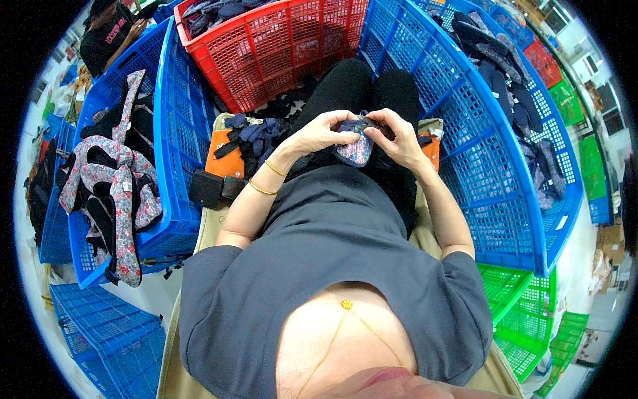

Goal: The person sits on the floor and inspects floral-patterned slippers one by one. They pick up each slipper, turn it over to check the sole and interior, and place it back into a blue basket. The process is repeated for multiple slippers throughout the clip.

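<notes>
Over my lap, a small padded fabric piece (pixel 353 151) with a floral pattern and dark blue edging is held between both hands. My left hand (pixel 320 135) pinches its left side, thumb on top. On the other side my right hand (pixel 397 137) grips its upper right edge with thumb and fingers. The fingertips partly cover the piece, so its full shape is hidden. Dark blue fabric scraps (pixel 258 136) lie in a heap beside my left forearm, on an orange and tan surface.
A red crate (pixel 272 50) stands ahead. Blue crates flank me: the left one (pixel 179 133) holds floral padded straps (pixel 123 176), the right one (pixel 475 143) holds dark fabric pieces (pixel 512 93). Green crates (pixel 528 319) sit at lower right. Another person (pixel 106 36) is at far left.
</notes>
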{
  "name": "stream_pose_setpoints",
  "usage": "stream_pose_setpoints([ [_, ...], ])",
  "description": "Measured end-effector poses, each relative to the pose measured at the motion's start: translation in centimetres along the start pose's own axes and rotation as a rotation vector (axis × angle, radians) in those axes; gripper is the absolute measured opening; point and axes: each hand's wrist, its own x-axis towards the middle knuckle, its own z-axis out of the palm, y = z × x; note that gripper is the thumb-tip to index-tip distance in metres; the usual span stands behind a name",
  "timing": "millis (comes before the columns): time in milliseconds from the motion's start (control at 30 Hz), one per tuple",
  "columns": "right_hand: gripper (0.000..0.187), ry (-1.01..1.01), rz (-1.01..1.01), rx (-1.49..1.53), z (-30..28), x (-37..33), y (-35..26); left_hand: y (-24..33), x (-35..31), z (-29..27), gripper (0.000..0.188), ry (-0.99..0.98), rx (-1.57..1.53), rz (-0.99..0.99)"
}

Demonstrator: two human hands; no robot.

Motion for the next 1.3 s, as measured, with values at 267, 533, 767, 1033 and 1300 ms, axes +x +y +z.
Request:
stream_pose_setpoints([
  [267,0.024,-0.008,-0.153,-0.207,-0.9,0.9,-0.8,0.1,0.1,0.0,0.025,-0.032,0.054,0.000],
  [533,0.017,0.143,0.111,0.190,-1.0,0.5,1.0,0.2,0.2,0.2,0.033,0.006,0.170,0.025],
  [767,0.029,0.161,0.284,0.531,-1.9,-0.5,1.9,1.2,0.2,0.4,0.023,0.248,0.704,0.300],
  [1033,0.032,0.091,0.336,0.491,-1.2,0.0,0.8,0.8,0.2,0.5,0.021,0.481,1.330,0.921],
  [1300,0.040,0.080,0.378,0.325,-2.2,-0.5,0.3,2.6,-0.9,1.8,0.008,0.553,1.463,0.890],
])
